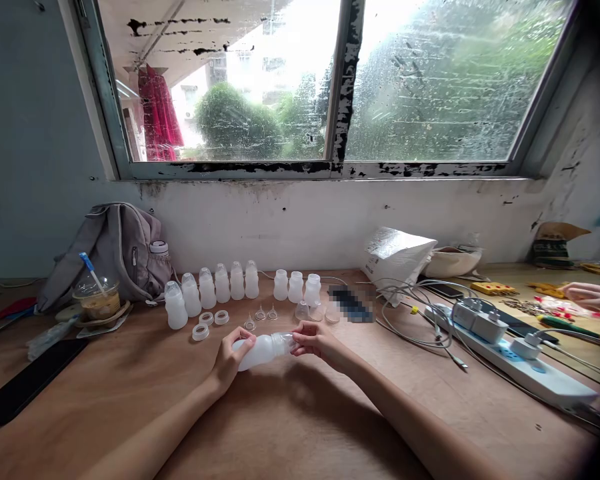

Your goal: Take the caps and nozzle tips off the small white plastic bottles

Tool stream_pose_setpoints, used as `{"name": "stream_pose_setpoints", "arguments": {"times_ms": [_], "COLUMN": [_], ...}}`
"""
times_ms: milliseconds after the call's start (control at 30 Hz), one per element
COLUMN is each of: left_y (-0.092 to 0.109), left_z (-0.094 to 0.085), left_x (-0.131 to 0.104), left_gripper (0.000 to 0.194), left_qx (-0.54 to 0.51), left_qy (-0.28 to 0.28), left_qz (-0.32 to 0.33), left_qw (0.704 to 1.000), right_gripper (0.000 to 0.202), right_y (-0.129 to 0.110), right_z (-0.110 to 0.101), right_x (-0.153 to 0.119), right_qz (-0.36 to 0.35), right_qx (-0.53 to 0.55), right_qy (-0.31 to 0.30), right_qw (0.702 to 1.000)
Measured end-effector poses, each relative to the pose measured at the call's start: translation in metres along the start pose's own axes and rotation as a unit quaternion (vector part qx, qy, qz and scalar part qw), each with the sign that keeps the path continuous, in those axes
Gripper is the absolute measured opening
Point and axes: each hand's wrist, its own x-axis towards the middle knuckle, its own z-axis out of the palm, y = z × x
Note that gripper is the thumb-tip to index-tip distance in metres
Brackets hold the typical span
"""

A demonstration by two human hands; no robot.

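A frosted white baby bottle (261, 353) lies sideways in the air just over the table, base to the left. My left hand (229, 360) is closed around its base end. At the other end, the fingers of my right hand (316, 343) pinch the clear cap (283, 341), which sits over the bottle's neck. Behind stand several capped bottles (207, 289) in a row. To their right are three uncapped bottles (295, 287). White collar rings (201, 331), clear nipples (250, 323) and clear dome caps (303, 309) lie between the rows and my hands.
A drink cup with a straw (97, 298) and a grey backpack (125, 247) stand at left, near a black flat object (27, 380). On the right, a power strip (510, 357), tangled cables (420, 313) and a silver bag (399, 257). Another person's hand (593, 294) shows at far right.
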Motion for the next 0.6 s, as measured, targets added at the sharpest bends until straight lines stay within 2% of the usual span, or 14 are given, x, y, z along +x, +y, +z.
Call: {"name": "stream_pose_setpoints", "arguments": {"times_ms": [133,300,600], "left_y": [-0.004,-0.005,0.001], "left_z": [0.001,0.002,0.005], "left_x": [-0.004,-0.008,-0.016], "left_gripper": [0.032,0.031,0.032], "left_qx": [-0.010,0.012,0.064], "left_qy": [0.060,0.098,0.112], "left_qz": [0.025,0.050,0.097], "left_qw": [0.998,0.994,0.987], "right_gripper": [0.027,0.030,0.026], "right_y": [0.004,0.007,0.006], "right_z": [0.007,0.011,0.011], "right_x": [-0.001,-0.002,-0.001], "right_qz": [0.010,0.029,0.031], "right_qx": [0.013,0.023,0.057], "right_qy": [-0.015,-0.013,-0.019], "right_qw": [1.000,0.999,0.998]}}
